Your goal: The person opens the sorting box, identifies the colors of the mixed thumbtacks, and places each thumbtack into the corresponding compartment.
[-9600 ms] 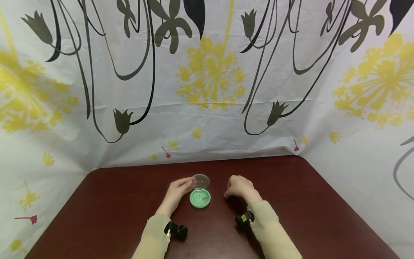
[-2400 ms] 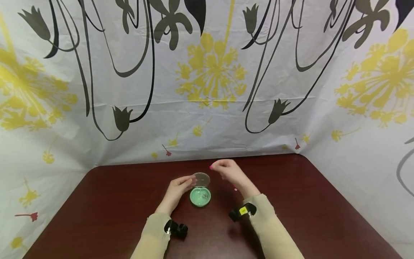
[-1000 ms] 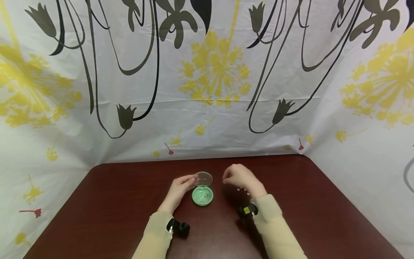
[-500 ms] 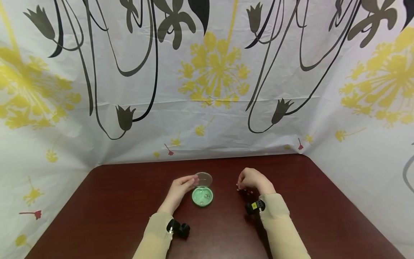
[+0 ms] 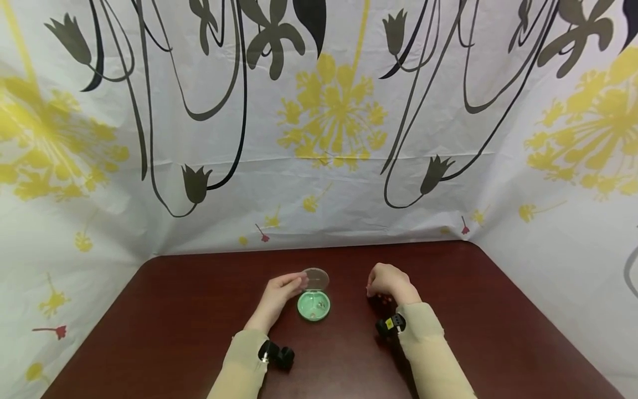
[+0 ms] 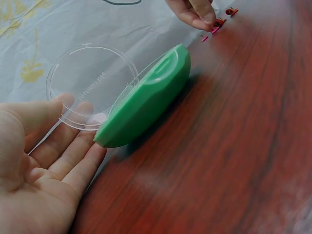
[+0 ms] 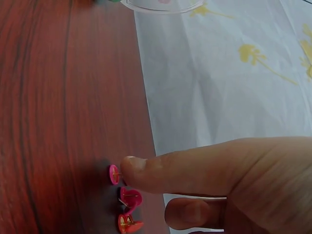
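Note:
In the head view my left hand holds the raised clear lid of a round green case. Thumb and fingers lie on either side of the lid's rim in the left wrist view. Small bits lie inside the case, too small to name. To its right, my right hand is low over the table with curled fingers. Beside its thumb in the right wrist view are a pink thumbtack, more pink ones and an orange thumbtack. Whether the fingertips pinch a tack is unclear.
The dark reddish table reaches back to a white patterned sheet, which also hangs at both sides. A small black camera is strapped at each wrist.
About 2.4 s ago the right hand was raised near the lid with something pink at its fingertips. It has since moved right and down to the thumbtacks. The left hand keeps its place.

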Available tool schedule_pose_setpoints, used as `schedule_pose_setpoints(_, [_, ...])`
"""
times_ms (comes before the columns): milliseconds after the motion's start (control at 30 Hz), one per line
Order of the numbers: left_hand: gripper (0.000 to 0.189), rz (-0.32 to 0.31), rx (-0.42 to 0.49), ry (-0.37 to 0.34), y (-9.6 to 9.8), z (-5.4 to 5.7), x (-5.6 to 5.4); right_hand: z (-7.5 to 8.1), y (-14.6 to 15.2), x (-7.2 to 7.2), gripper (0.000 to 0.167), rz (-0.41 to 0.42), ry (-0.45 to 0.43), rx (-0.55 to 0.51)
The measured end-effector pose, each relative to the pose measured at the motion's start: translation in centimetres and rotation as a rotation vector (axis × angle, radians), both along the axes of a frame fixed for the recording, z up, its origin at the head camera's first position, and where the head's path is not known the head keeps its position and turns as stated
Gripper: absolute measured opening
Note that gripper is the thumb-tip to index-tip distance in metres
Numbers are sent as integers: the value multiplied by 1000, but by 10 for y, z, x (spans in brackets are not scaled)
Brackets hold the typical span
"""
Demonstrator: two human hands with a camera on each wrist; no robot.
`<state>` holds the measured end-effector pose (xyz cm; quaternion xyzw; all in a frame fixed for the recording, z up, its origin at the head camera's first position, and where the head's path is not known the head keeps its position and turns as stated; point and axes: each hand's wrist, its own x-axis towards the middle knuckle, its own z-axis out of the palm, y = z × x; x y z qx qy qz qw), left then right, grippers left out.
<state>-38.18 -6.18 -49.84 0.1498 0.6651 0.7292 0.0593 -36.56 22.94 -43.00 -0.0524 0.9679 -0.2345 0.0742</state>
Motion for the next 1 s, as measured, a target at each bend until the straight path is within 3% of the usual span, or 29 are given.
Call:
schedule_pose_setpoints(667, [35,8,-1,3,1,1,0,-1,-2,0,16,-24,11,41])
schedule_pose_setpoints(867, [35,3,-8,-2,1,1,0,-1,-1,0,21,-17,17,56])
schedule_pose_setpoints(1000, [36,-6,-15,9,0,2,0,-1,-1,-1,28,-2,14,12])
